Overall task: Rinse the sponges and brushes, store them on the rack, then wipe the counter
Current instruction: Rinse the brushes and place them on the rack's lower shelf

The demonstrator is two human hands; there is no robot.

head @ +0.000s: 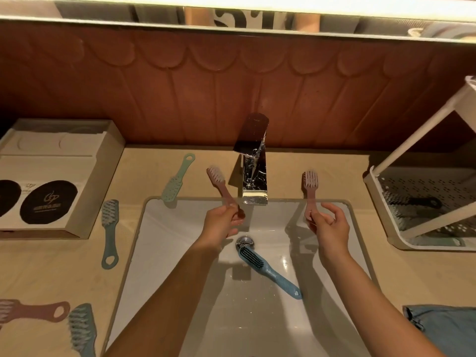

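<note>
A cardboard box point(59, 173) sits at the left, with brown scalloped wall panelling point(206, 81) behind.

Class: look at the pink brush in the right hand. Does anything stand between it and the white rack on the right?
Nothing visible does. The pink brush in the right hand is held up over the sink, and only bare counter lies between it and the rack.

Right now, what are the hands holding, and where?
Each holds a pink brush by its handle end: left hand one brush, right hand the other.
</note>
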